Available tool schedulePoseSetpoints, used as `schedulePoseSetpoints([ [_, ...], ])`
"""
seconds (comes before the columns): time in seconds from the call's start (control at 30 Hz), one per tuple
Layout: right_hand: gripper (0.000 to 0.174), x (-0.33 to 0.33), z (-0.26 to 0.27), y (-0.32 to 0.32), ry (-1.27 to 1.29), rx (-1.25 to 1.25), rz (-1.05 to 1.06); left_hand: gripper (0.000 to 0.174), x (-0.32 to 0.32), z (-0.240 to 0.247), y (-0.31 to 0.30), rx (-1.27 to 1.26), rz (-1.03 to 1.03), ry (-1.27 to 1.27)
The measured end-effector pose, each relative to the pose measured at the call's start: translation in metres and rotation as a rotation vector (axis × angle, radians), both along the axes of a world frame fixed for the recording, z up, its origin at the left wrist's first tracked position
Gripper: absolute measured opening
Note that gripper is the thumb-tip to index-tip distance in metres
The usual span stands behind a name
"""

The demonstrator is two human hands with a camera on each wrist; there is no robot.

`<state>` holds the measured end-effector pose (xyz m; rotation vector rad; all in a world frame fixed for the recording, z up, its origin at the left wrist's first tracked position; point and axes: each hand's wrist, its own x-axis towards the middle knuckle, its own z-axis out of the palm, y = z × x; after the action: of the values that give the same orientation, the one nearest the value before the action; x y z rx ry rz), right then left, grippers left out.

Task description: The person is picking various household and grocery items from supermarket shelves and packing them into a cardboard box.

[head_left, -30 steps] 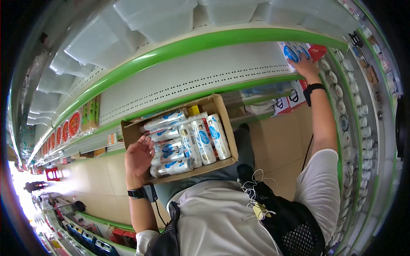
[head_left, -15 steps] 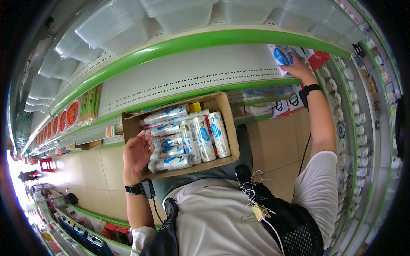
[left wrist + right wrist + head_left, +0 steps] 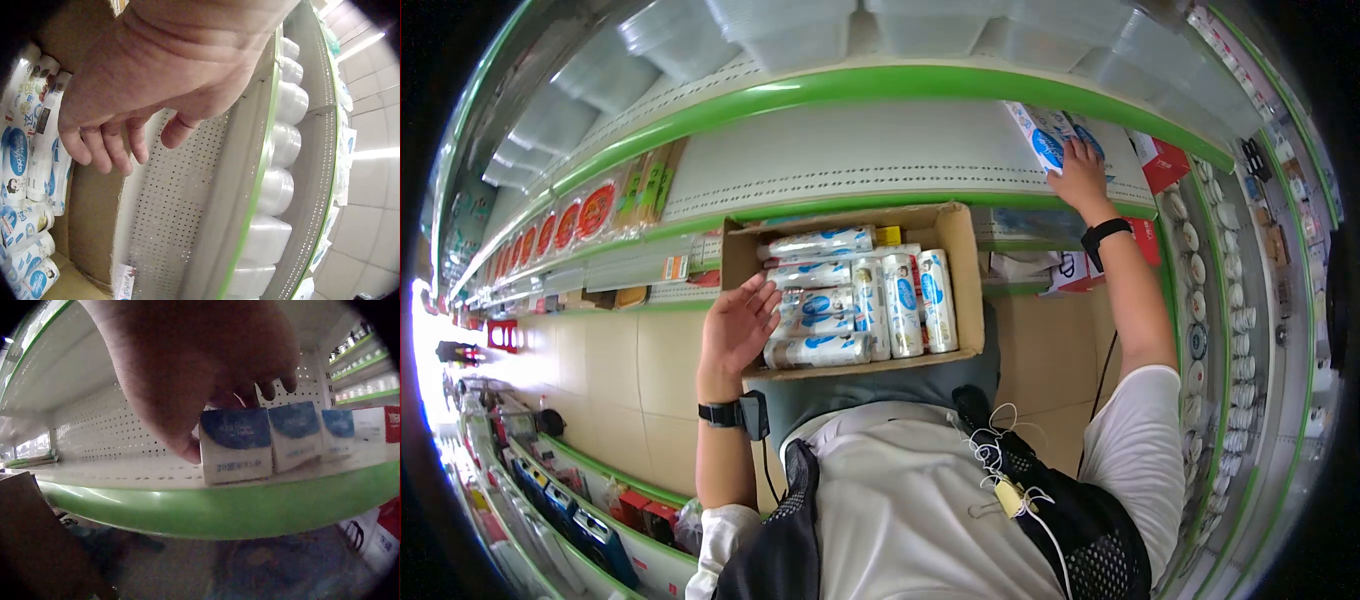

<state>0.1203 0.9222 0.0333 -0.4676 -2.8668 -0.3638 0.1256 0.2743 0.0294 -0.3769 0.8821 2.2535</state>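
Note:
The cardboard box sits above grey-trousered legs against the shelf front. It holds several white rolls in wrappers with blue ovals. My left hand is at the box's left side, fingers loosely bent and empty; in the left wrist view, fingertips overlap the cardboard wall. On the shelf, my right hand spans one small white-and-blue carton, its thumb at the left side and fingers over the top. Similar cartons stand in a row beside it.
A red-and-white box stands right of the cartons on the green-edged shelf. Clear plastic containers fill the shelf above. Red round-label packs hang at left. White round items line the shelves at right.
My right hand has moved left along the shelf, away from the red box, and more of the white-and-blue cartons shows. The left hand stays at the cardboard box's side. The view has shifted a little.

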Motion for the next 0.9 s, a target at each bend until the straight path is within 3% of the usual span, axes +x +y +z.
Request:
schedulePoseSetpoints([
  [0.17,0.072,-0.009,0.004,-0.020,0.034,-0.099,0.104,0.035,0.010,0.005,-0.012,0.044,0.014,0.023],
  [0.27,0.068,-0.016,0.007,-0.029,0.118,-0.362,0.082,0.033,0.015,0.009,-0.021,0.070,0.024,0.030],
  [0.33,0.067,-0.011,0.022,-0.046,0.180,-0.308,0.166,0.031,0.020,0.013,-0.028,0.084,0.035,0.039],
  [0.43,0.064,0.014,0.047,-0.080,0.248,-0.463,0.326,0.031,0.025,0.015,-0.041,0.088,0.048,0.044],
  [0.5,0.061,0.039,0.065,-0.109,0.345,-0.778,0.504,0.031,0.028,0.015,-0.047,0.090,0.066,0.044],
  [0.63,0.059,0.080,0.091,-0.153,0.207,-1.061,0.578,0.032,0.031,0.015,-0.054,0.109,0.068,0.047],
  [0.7,0.060,0.094,0.106,-0.187,-0.057,-1.189,0.607,0.032,0.032,0.018,-0.053,0.110,0.067,0.047],
  [0.73,0.061,0.095,0.102,-0.198,-0.082,-1.028,0.683,0.032,0.032,0.019,-0.051,0.101,0.073,0.044],
  [0.8,0.060,0.087,0.078,-0.214,-0.199,-1.096,0.755,0.031,0.032,0.018,-0.050,0.094,0.072,0.043],
  [0.9,0.054,0.072,0.064,-0.251,-0.220,-0.878,0.830,0.032,0.028,0.009,-0.050,0.161,0.034,0.077],
])
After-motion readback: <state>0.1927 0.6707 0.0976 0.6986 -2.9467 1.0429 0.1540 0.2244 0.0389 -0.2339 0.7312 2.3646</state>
